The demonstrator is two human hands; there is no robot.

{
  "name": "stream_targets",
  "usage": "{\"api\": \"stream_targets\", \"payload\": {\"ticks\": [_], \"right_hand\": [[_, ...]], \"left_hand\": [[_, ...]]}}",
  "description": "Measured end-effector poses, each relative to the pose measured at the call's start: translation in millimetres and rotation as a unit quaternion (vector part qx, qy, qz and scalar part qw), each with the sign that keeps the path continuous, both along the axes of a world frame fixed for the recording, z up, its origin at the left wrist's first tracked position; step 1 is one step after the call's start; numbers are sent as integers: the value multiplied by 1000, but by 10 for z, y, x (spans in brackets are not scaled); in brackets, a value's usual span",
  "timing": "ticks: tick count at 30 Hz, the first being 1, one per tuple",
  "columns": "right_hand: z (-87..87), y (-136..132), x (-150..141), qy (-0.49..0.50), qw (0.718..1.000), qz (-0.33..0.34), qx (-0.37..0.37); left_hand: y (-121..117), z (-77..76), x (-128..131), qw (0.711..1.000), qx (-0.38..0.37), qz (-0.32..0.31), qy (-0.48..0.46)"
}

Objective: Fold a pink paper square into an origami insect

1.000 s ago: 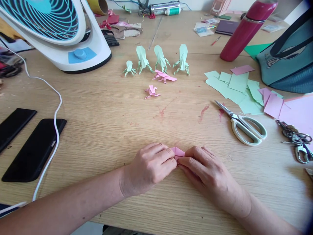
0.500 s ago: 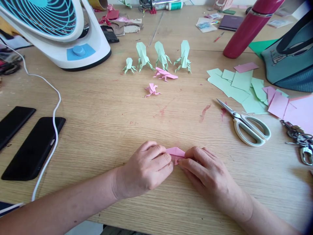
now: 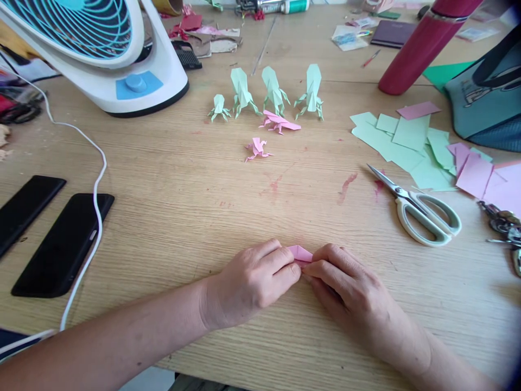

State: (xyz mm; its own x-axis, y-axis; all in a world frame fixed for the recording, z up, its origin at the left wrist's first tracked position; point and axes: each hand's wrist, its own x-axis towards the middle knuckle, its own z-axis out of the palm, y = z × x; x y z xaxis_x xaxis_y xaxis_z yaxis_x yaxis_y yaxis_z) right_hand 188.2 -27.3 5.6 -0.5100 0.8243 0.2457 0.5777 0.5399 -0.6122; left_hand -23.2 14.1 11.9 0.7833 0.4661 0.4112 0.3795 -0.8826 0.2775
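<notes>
A small piece of folded pink paper (image 3: 300, 253) lies at the near middle of the table, mostly covered by my fingers. My left hand (image 3: 262, 277) pinches its left side, fingers curled. On the right side, my right hand (image 3: 345, 279) grips it with thumb and fingers pressed together. The two hands nearly meet over the paper's near edge. Farther back stand several pale green origami figures with legs, among them one small figure (image 3: 218, 107) and a tall one (image 3: 312, 89). Two pink origami figures sit before them, a long one (image 3: 280, 123) and a smaller one (image 3: 258, 149).
Scissors (image 3: 419, 209) lie to the right, below green paper pieces (image 3: 407, 155) and pink paper (image 3: 474, 174). A red bottle (image 3: 419, 54) and a teal bag (image 3: 484, 103) stand behind. At left are a fan (image 3: 163, 60), a white cable (image 3: 100, 206) and two black phone-like slabs (image 3: 61, 247).
My left hand has moved right, closer to my right hand, and less of the pink paper shows between them. The whole view has shifted slightly.
</notes>
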Motion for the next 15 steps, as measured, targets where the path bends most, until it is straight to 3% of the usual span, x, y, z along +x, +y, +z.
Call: {"api": "stream_targets", "payload": {"ticks": [15], "right_hand": [[41,-4,-84,-60,996,-44,52]], "left_hand": [[-46,-45,42,998,45,16,51]]}}
